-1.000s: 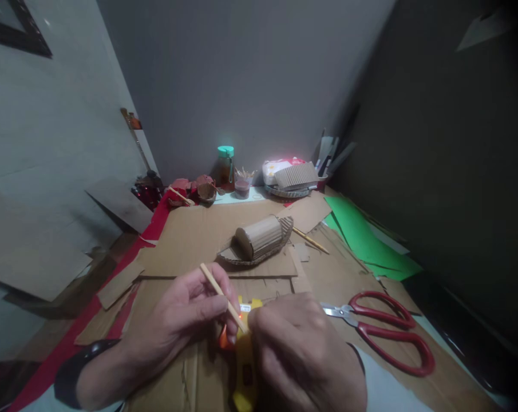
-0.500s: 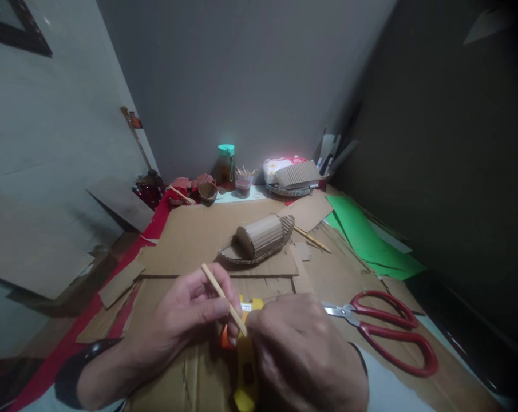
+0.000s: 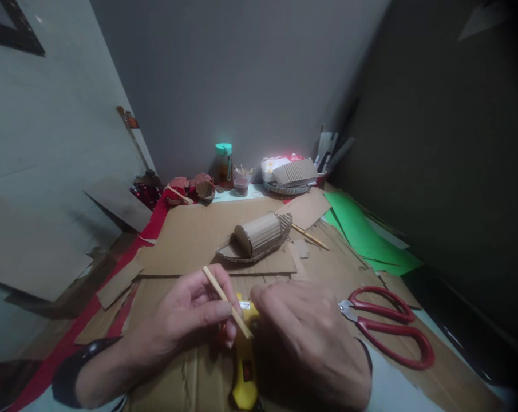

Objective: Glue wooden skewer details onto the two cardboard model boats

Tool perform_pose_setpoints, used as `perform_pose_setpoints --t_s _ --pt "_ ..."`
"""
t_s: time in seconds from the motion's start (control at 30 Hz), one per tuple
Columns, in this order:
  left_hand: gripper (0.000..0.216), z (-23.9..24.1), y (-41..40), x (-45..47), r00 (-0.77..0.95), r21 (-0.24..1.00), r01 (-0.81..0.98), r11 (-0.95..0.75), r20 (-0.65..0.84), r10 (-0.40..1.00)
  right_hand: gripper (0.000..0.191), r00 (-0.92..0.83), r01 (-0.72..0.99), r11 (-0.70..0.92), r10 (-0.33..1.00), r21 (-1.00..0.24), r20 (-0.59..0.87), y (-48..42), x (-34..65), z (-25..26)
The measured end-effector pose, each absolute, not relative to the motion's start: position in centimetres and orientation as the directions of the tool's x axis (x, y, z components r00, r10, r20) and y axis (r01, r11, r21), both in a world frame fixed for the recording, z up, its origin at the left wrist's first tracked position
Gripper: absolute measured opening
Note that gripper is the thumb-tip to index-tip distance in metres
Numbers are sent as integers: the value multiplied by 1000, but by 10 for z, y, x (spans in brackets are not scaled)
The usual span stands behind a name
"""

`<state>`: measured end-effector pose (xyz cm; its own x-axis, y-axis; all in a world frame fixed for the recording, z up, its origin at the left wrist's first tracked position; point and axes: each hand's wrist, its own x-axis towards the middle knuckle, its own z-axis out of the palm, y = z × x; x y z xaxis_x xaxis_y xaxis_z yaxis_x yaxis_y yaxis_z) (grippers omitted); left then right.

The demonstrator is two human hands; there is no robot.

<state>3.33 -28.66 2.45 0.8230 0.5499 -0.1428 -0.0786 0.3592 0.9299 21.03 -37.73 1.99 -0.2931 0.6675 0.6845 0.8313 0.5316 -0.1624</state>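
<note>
Between the thumb and fingers of my left hand (image 3: 185,312) is a thin wooden stick (image 3: 218,286), slanting down to the right. Beneath its lower end lies a yellow glue gun (image 3: 246,392) with a white label and a red switch, partly covered by my hands. My right hand (image 3: 312,337) is curled just right of the stick's end, back of the hand up; its fingertips and anything in them are hidden. Ahead of both hands a boat-shaped corrugated cardboard model (image 3: 259,237) rests on a cardboard sheet (image 3: 190,229).
Red-handled scissors (image 3: 387,320) lie at the right, blades partly behind my right hand. Green paper (image 3: 366,234) is beyond them. Along the back stand a bottle (image 3: 223,169), a small cup (image 3: 241,186) and a round tray (image 3: 287,189) with corrugated card. A thin brush-like stick (image 3: 312,237) lies behind the model.
My right hand has drawn slightly up and right, away from the stick's lower end, uncovering more of the glue gun. The left hand keeps its hold. The view has shifted slightly.
</note>
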Motion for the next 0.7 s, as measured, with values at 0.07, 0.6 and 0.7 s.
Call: perform_pose_setpoints --t_s 0.07,0.6,0.7 --pt "21 23 -287 32 832 934 -74 350 -136 537 29 -280 842 518 657 -150 700 -376 210 24" --pt "15 24 -291 31 827 937 -178 300 -23 562 24 -133 738 373 897 -562 422 -424 246 63" --pt "14 24 -292 31 844 927 -182 327 -23 535 21 -114 674 329 931 -662 347 -411 226 51"
